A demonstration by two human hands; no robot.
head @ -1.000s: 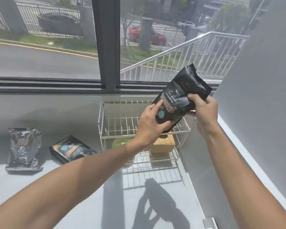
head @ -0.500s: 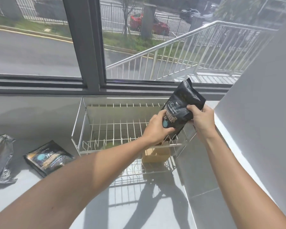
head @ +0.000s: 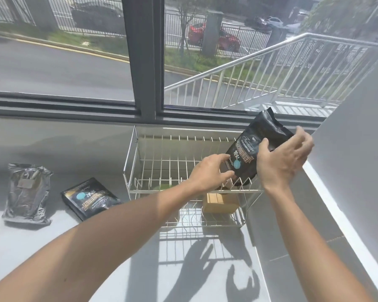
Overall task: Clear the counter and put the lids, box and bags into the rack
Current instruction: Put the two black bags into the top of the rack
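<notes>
A black coffee bag [head: 254, 147] stands tilted in the right end of the upper tier of the white wire rack [head: 131, 158], its bottom down among the prongs. My right hand [head: 279, 162] holds the bag's right side, thumb on the front and fingers loose behind it. My left hand [head: 207, 173] reaches over the rack with its fingers apart, the tips against the bag's lower left corner. On the lower tier sits a wooden box [head: 220, 202], with a green lid [head: 165, 186] partly hidden behind the wires.
A second black bag [head: 90, 198] lies flat on the grey counter left of the rack. Further left lies a silver foil bag [head: 26, 192]. A white wall [head: 347, 171] runs close along the rack's right side. The window sill is right behind it.
The bag has come down from above the rack into its upper tier. My left hand has let go of the bag's front and slid to its lower corner. My right fingers have loosened.
</notes>
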